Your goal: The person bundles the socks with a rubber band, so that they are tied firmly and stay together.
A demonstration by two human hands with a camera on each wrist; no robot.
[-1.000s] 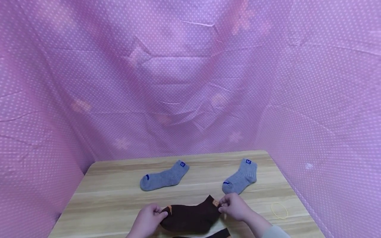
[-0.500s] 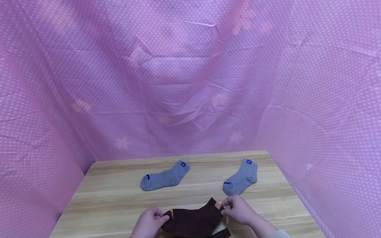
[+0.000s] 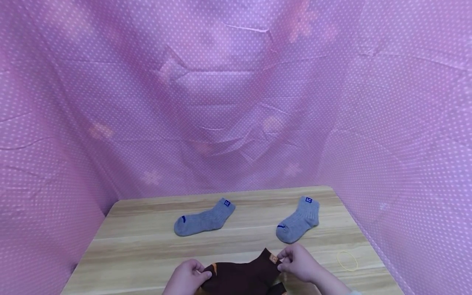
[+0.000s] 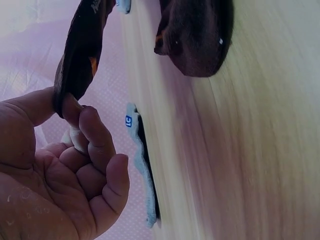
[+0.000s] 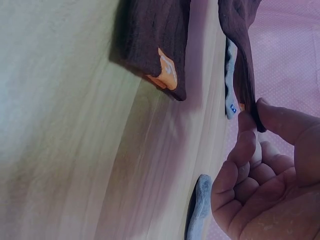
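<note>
A dark brown sock (image 3: 239, 276) with an orange toe mark and an orange cuff label is stretched between both hands. My left hand (image 3: 186, 276) pinches its toe end between thumb and forefinger; the left wrist view shows this sock (image 4: 82, 55) raised off the table. At the cuff, beside the label, my right hand (image 3: 298, 262) pinches the other end, and the right wrist view shows the fabric hanging from the thumb and fingertip. A second brown sock (image 5: 157, 45) lies flat on the table beneath, its orange label facing up, mostly hidden in the head view.
Two grey socks with blue labels lie farther back on the wooden table (image 3: 140, 233): one grey sock (image 3: 204, 221) left of centre, another grey sock (image 3: 298, 221) at the right. A yellow rubber band (image 3: 347, 261) lies near the right edge. Pink dotted cloth (image 3: 236, 102) surrounds the table.
Both hands have moved slightly toward the person and to the right, carrying the brown sock along. It now covers more of the second brown sock. The grey socks stay put.
</note>
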